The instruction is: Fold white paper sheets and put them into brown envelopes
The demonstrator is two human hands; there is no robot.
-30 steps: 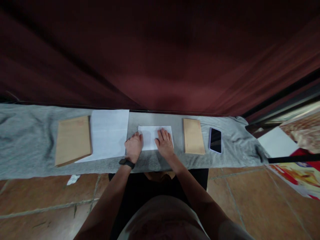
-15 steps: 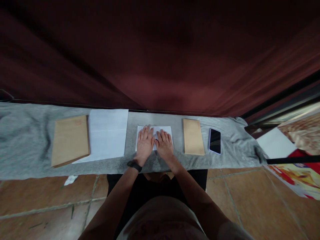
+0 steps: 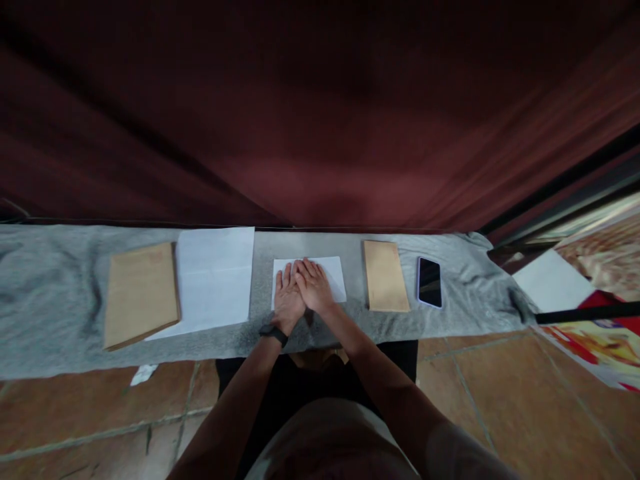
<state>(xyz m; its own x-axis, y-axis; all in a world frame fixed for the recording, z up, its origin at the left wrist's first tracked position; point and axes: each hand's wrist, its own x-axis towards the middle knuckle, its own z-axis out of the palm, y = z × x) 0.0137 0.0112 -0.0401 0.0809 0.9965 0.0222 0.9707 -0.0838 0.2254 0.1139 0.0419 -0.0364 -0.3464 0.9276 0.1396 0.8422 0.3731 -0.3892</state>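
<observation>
A small folded white paper (image 3: 333, 276) lies on the grey cloth (image 3: 60, 300) in front of me. My left hand (image 3: 287, 297), with a black watch on its wrist, lies flat on the paper with fingers stretched out. My right hand (image 3: 313, 285) lies flat too, partly on top of the left hand, fingers together and pointing away from me. Neither hand grips anything.
A larger white sheet (image 3: 215, 277) and a brown envelope (image 3: 141, 291) lie to the left. A narrower brown envelope (image 3: 384, 275) and a dark phone (image 3: 430, 281) lie to the right. A dark red curtain (image 3: 320, 120) hangs behind. Tiled floor (image 3: 100, 413) is below.
My left hand slid from the paper's left edge onto the paper. My right hand moved left and now overlaps the left hand.
</observation>
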